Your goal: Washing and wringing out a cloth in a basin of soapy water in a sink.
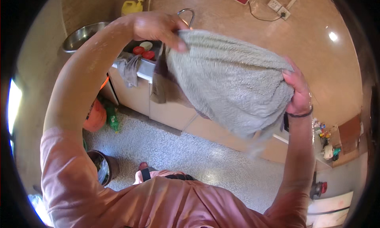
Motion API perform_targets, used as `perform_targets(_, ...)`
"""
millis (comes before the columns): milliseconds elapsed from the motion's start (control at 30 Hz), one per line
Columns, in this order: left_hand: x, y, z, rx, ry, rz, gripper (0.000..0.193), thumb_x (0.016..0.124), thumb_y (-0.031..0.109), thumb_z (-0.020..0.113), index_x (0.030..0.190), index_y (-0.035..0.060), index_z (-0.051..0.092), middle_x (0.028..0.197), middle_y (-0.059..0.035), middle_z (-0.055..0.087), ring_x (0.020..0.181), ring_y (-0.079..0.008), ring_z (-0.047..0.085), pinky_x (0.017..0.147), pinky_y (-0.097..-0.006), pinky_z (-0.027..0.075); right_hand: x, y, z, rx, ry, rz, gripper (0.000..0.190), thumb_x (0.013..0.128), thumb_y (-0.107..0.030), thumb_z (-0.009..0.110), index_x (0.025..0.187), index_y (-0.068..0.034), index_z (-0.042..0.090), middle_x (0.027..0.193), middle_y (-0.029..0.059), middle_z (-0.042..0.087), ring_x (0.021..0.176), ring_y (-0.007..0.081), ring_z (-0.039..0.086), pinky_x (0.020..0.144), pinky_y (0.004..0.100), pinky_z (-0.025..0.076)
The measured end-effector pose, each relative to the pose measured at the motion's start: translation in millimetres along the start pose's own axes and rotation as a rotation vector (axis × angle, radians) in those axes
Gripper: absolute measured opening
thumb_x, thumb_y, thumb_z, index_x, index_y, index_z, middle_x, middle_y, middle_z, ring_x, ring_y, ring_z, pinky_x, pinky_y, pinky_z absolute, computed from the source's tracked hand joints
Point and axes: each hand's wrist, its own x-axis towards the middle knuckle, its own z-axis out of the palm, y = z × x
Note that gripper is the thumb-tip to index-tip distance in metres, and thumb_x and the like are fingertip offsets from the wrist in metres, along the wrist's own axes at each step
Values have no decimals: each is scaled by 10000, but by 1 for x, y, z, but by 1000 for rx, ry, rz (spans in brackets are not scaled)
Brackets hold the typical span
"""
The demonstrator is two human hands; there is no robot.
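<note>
Both arms are raised, and a light grey terry towel is spread between the hands. My left hand grips its upper left corner between thumb and fingers. On the other side my right hand, with a dark band at the wrist, clasps the towel's bunched right edge. The lower part of the towel hangs loose and is blurred. Behind it, brown cloth hangs in front of the counter, partly covered by the towel.
A grey rag drapes over the counter edge beside red lids. Farther left are a steel basin and a yellow pump jug. A curved metal tap rises behind the towel. A bin and a green bottle are on the floor.
</note>
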Motion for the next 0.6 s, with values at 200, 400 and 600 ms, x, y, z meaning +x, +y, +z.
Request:
perform_targets(200,2,-1,-16,-794,176,264,267,834,232,567,1016,38,546,885,2,590,784,-61,565,693,-205,476,-17,-20,2,-145,98,-42,410,763,-42,562,1149,51,459,1068,129,560,975,187,539,869,293,403)
perform_targets(400,0,-1,-67,-590,388,267,231,830,259,576,959,68,584,859,23,591,765,-54,546,690,-210,458,-10,-38,45,-193,105,10,467,712,-61,641,1133,38,467,1039,106,576,924,185,565,821,302,444)
perform_targets(600,-27,47,-113,-504,250,474,180,833,227,568,893,64,616,795,23,598,734,-68,546,693,-207,438,6,-26,68,-1298,191,107,363,668,-45,552,1023,22,518,869,79,583,779,147,548,704,252,436)
